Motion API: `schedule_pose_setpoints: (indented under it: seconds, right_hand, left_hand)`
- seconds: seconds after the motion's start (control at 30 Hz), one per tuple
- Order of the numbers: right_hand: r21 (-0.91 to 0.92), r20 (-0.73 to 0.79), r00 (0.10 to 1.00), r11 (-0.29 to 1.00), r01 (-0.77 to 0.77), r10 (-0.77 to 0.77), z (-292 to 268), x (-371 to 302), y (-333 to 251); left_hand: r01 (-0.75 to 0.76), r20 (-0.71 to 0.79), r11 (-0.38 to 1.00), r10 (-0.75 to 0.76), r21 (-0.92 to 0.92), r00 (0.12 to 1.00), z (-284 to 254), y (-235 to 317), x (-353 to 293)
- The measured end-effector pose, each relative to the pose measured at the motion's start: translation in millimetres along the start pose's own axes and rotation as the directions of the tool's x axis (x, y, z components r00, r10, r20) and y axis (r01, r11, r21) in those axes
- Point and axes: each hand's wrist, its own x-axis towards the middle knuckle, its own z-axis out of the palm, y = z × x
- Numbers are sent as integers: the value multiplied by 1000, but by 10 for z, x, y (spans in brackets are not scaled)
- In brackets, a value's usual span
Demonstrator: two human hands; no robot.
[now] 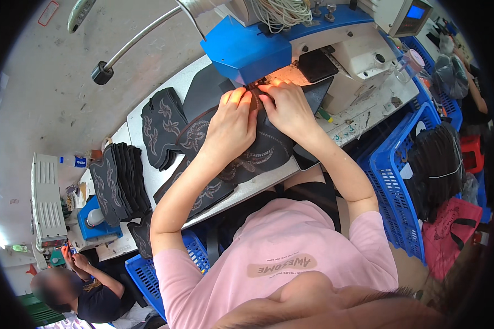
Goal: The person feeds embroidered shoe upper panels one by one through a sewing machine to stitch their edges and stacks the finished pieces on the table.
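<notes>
Under the blue head of a sewing machine (pixel 252 52) lies a black panel (pixel 269 148) stitched with a leafy pattern and edged in brown. My left hand (pixel 230 126) presses and grips it just left of the needle area, fingers close together. From the other side my right hand (pixel 291 109) pinches the panel's edge between thumb and fingers. Both sets of fingertips nearly meet in the warm lamp light; the needle itself is mostly hidden. More embroidered black pieces (pixel 208 197) lie beneath my left forearm.
Stacks of embroidered black panels (pixel 162 129) (pixel 118 183) stand on the left. A blue crate (pixel 392 192) and bundled black pieces (pixel 436 159) are at the right, near a pink bag (pixel 450 233). Another person (pixel 101 293) works at lower left. A metal rod arm (pixel 140 41) hangs overhead.
</notes>
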Motion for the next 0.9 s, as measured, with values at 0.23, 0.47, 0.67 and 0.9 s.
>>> schedule_pose_setpoints:
  seconds: [0.23, 0.47, 0.67, 0.9]
  right_hand:
    - [30, 21, 1000, 1000, 2, -3, -57, -10, -17]
    - [86, 118, 993, 996, -24, 14, -256, -21, -39]
    - [-17, 51, 991, 992, 127, -126, -219, 47, 113]
    - [-4, 35, 990, 991, 135, -135, -204, 122, 173]
  left_hand:
    - [37, 25, 999, -38, 21, 999, -28, -7, 11]
    - [60, 42, 998, -61, 29, 997, -33, 64, 12]
    - [80, 9, 996, -81, 44, 997, 22, 137, 19]
    - [107, -5, 994, -107, 22, 994, 51, 128, 64]
